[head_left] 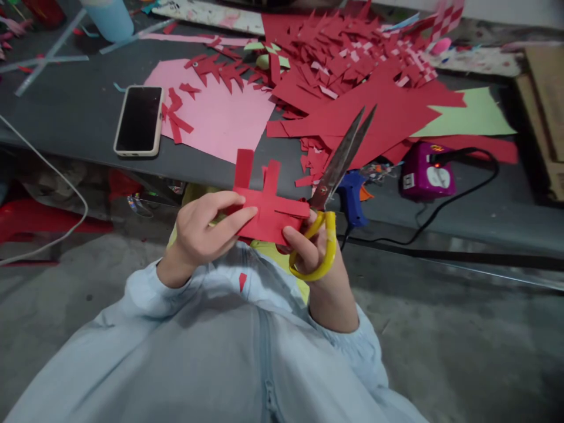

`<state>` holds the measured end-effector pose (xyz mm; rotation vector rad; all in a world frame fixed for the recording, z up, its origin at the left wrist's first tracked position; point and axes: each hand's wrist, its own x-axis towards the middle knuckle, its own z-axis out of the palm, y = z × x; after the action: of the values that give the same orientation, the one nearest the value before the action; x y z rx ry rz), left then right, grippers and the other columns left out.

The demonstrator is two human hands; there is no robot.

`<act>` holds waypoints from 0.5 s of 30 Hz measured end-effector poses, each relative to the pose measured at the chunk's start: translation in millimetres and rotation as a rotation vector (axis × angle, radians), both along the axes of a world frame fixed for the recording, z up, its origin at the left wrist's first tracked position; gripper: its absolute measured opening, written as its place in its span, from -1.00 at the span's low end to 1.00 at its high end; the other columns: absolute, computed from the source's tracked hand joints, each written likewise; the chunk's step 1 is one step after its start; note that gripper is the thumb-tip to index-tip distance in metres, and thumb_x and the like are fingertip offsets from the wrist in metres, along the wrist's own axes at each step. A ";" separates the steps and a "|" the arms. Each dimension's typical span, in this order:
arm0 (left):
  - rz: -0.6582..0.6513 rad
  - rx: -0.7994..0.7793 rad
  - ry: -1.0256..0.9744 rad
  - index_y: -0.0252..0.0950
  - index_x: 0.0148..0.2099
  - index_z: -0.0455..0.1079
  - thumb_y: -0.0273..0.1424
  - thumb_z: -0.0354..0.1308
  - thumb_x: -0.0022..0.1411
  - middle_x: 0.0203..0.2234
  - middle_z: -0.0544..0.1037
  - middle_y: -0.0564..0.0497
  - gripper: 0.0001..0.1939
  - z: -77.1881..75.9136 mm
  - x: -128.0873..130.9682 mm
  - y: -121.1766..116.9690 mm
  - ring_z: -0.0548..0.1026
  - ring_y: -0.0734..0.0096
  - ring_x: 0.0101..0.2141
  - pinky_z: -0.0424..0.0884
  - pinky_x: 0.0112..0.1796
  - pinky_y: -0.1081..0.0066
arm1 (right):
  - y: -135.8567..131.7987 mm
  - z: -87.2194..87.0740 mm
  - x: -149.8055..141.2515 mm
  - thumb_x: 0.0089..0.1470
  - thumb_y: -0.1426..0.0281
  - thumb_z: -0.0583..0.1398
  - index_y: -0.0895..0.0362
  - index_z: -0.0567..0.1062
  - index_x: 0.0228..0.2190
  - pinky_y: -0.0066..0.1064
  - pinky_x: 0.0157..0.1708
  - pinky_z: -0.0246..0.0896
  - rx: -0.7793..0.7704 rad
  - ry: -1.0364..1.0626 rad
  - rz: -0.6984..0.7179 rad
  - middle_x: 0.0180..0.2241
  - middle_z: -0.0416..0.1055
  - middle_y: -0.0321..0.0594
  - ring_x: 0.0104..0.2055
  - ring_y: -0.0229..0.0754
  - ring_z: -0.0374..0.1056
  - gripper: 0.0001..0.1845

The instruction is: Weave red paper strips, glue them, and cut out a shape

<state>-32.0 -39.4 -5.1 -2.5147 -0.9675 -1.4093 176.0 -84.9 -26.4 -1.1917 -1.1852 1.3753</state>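
Note:
Between my two hands, above my lap, is a piece of red paper (267,220) with strips sticking up and out from it. My left hand (207,226) pinches its left side with the fingers lying across the front. My right hand (315,249) grips its lower right corner with the thumb in front. Yellow-handled scissors (337,167) hang on the same right hand, the fingers through the loops and the slightly parted blades pointing up, away from the paper. A small red scrap (242,282) lies on my jacket.
On the dark table are a phone (138,121), pink paper (220,120) with red cutouts, a heap of red paper pieces (352,59) and green paper (471,111). A blue glue gun (352,197) and a purple power adapter (425,170) with a black cord stand near the front edge.

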 end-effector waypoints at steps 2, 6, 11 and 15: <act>-0.025 -0.066 -0.115 -0.15 0.00 0.49 -0.44 0.29 0.17 -0.15 0.56 -0.03 -0.67 -4.2 2.7 -1.2 0.55 0.39 -0.17 0.51 -0.24 0.48 | 3.0 0.9 1.1 0.12 0.12 0.26 0.02 0.40 -0.17 -0.34 -0.55 0.17 0.002 -0.024 -0.038 -0.48 0.30 -0.31 -0.54 -0.25 0.21 -0.68; 0.034 -0.533 -0.651 -0.13 0.12 0.37 -0.30 0.25 0.24 0.06 0.46 -0.08 -0.60 -12.6 9.2 -0.3 0.56 0.52 -0.27 0.50 -0.37 0.57 | 8.7 3.1 0.4 0.13 0.17 0.27 0.01 0.45 -0.16 -0.21 -0.33 0.38 0.091 -0.012 -0.047 -0.36 0.42 -0.20 -0.32 -0.09 0.42 -0.73; -0.113 -1.524 -1.046 -0.32 -0.12 0.47 0.02 0.14 0.23 -0.41 0.58 -0.04 -0.52 -2.8 10.0 3.7 0.50 0.51 -0.55 0.46 -0.55 0.53 | 13.0 3.1 -0.6 0.11 0.17 0.28 0.02 0.44 -0.13 -0.14 -0.05 0.41 0.116 -0.025 -0.074 -0.11 0.49 -0.13 -0.05 -0.02 0.45 -0.68; -0.243 -1.767 -0.918 -0.35 -0.34 0.52 -0.06 0.38 0.00 -0.59 0.53 0.01 -0.59 5.9 10.1 3.0 0.47 0.47 -0.61 0.42 -0.64 0.52 | 13.9 3.3 -0.4 0.08 0.19 0.29 0.05 0.43 -0.16 -0.26 -0.14 0.41 0.119 -0.108 -0.064 -0.20 0.49 -0.19 -0.13 -0.10 0.44 -0.68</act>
<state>-22.0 -36.5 0.8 -2.4892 -3.3378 -2.5001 175.6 -71.0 -23.1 -1.2210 -1.2752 1.1887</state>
